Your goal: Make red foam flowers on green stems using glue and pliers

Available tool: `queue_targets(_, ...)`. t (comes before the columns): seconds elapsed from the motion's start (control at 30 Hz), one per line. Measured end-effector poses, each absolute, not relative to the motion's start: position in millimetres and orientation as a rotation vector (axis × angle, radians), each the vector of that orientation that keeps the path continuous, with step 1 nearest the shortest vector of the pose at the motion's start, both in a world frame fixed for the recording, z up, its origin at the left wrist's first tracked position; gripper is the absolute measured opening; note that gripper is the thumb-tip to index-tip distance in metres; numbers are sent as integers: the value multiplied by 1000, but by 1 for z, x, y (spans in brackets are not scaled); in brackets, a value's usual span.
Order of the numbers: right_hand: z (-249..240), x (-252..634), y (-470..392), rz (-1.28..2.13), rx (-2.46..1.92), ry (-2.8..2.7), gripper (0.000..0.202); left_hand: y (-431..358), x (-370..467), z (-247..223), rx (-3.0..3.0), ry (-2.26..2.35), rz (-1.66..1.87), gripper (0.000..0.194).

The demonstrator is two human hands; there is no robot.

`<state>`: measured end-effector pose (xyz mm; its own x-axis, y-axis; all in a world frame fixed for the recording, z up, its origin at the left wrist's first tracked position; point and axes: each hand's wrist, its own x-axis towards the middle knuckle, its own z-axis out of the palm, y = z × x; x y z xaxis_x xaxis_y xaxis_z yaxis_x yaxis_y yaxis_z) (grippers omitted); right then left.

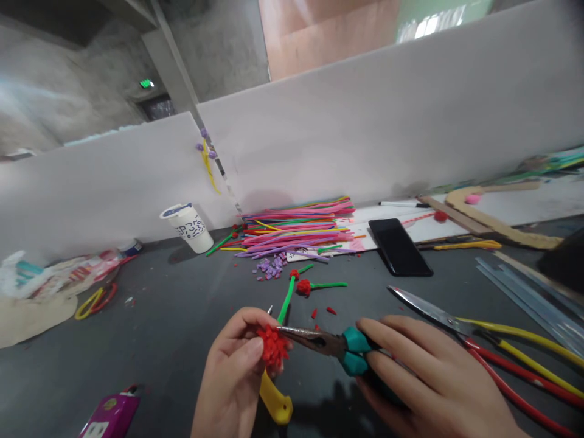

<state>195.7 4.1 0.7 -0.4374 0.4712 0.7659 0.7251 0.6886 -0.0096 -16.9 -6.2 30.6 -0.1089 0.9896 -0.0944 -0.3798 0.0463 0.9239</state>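
Pinched in my left hand (239,362) is a red flower head (274,350) made of many small red pieces. My right hand (424,371) is wrapped round the teal handles of needle-nose pliers (322,342), whose jaw tips touch the top of the flower head. Beneath the flower a yellow handle (277,400) lies on the table, partly hidden by my left hand. Just beyond stand out two small red flowers with green stems, one with its stem (286,299) toward me, the other a red bloom (304,287) pointing right. Loose red bits (331,311) lie near the pliers.
Large scissors (460,326) with yellow and red handles lie at right, below a black phone (400,246). Behind are bundled colored stems (296,228), purple pieces (271,266) and a white cup (187,227). A purple device (111,415) sits front left. A white partition (387,128) stands behind.
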Motion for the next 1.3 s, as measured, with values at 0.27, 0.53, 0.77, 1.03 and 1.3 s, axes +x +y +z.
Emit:
queue_targets(0.27, 15, 195, 6, 55, -990, -2025, 14, -5, -17, 32, 788, 1038, 1487, 21)
queue_targets(0.53, 14, 191, 5, 119, -976, -2031, 14, -4, -16, 32, 831, 1024, 1495, 17)
queue_targets(0.77, 18, 196, 5, 156, -978, -2018, 14, -5, -16, 31, 912, 1121, 1504, 21)
queue_targets(1.03, 18, 195, 5, 211, -985, -2041, 14, -6, -15, 28, 1056, 1207, 1540, 13)
queue_targets(1.3, 14, 197, 4, 186, -980, -2105, 16, -6, -14, 29, 998, 1192, 1524, 15)
